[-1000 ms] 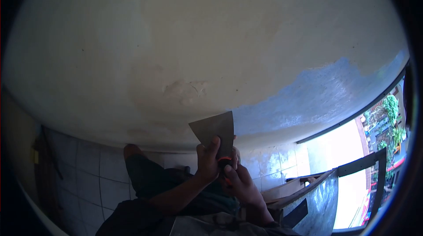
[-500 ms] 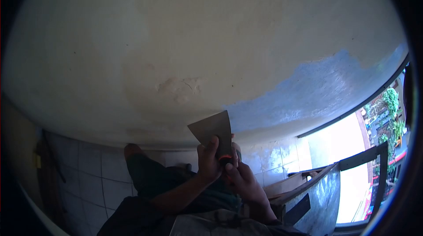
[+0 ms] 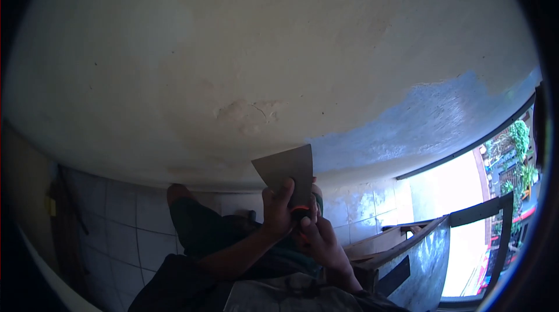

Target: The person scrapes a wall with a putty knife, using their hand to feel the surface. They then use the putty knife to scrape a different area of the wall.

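Observation:
A putty knife with a wide flat metal blade and a black and red handle is gripped in both my hands. My left hand wraps the base of the blade, its thumb lying along the metal. Around the handle, lower down, closes my right hand. The blade's broad edge points up at the wall and overlaps its lower part in this view. Just above the blade, the wall's paint is blistered and cracked. To the right, a bluish-grey patch shows where the cream coat ends.
Pale floor tiles run along the wall's foot, with my knee close to the wall. At right stand a worn panel-like piece of furniture and a bright doorway with plants outside.
The view has shifted slightly, so the wall marks sit a little further right. Both hands keep their hold on the putty knife, whose blade is turned slightly.

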Action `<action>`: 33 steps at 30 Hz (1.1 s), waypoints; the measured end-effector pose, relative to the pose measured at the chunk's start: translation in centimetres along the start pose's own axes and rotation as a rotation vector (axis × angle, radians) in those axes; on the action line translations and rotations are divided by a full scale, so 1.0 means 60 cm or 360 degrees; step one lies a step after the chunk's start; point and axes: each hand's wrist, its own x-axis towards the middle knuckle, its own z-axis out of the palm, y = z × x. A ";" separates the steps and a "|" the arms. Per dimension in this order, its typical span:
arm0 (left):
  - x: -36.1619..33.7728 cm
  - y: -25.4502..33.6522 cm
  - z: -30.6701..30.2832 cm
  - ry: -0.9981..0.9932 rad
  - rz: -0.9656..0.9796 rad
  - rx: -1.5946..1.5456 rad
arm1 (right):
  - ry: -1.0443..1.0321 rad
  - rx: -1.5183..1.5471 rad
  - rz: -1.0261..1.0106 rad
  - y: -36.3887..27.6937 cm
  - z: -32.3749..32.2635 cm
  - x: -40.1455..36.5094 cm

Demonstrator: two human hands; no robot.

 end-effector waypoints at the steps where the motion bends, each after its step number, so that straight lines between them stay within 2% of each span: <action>1: 0.003 0.006 -0.002 -0.0034 0.0015 0.0011 | -0.0077 0.0324 0.0294 -0.007 -0.004 0.003; 3: 0.008 0.004 -0.003 -0.0097 0.0049 -0.0006 | 0.0019 -0.0141 -0.0159 -0.013 0.016 0.010; 5: 0.006 0.004 -0.004 -0.0073 0.0060 0.0013 | 0.0061 -0.0172 -0.0161 -0.018 0.017 0.002; 7: 0.003 0.002 -0.004 -0.0021 0.0054 0.0067 | 0.0004 0.0247 0.0225 -0.031 0.010 0.004; 10: 0.010 0.000 -0.006 -0.0030 0.0084 0.0141 | -0.0048 0.0118 0.0105 -0.017 0.003 0.011; 12: 0.009 0.004 -0.015 -0.0115 0.0122 0.0131 | 0.0108 -0.0282 -0.0284 -0.003 0.019 0.009; 14: 0.005 -0.003 -0.008 -0.0053 0.0083 0.0119 | 0.0114 -0.0254 -0.0276 0.001 0.017 0.007; 16: 0.001 0.004 -0.005 -0.0020 0.0062 0.0171 | -0.0009 0.0216 0.0117 -0.004 0.005 0.004; 18: 0.005 -0.001 -0.006 -0.0023 0.0080 0.0217 | -0.0002 -0.0188 -0.0259 -0.009 0.011 0.015; 20: 0.006 0.006 -0.004 -0.0052 0.0110 0.0106 | 0.0011 -0.0179 -0.0243 -0.002 0.012 0.007; 22: 0.009 0.005 -0.003 -0.0097 0.0088 0.0044 | -0.0027 0.0272 0.0046 0.012 0.009 0.019; 24: 0.002 0.002 -0.007 -0.0148 0.0021 0.0032 | -0.0105 0.0118 -0.0105 0.028 -0.005 0.016; 27: -0.012 0.013 -0.010 -0.0128 -0.0144 0.0418 | -0.0152 -0.0005 -0.0250 0.041 -0.028 0.019; 29: -0.035 0.027 -0.060 -0.0276 -0.0273 0.0937 | -0.0158 -0.0034 -0.0390 0.057 -0.039 0.011; 30: -0.040 0.042 -0.084 -0.0346 -0.0330 0.1192 | -0.0170 0.0034 -0.0400 0.064 -0.047 0.000; 33: -0.076 0.143 -0.082 -0.0435 -0.0254 0.1490 | -0.0133 0.0328 -0.0431 0.085 -0.066 -0.015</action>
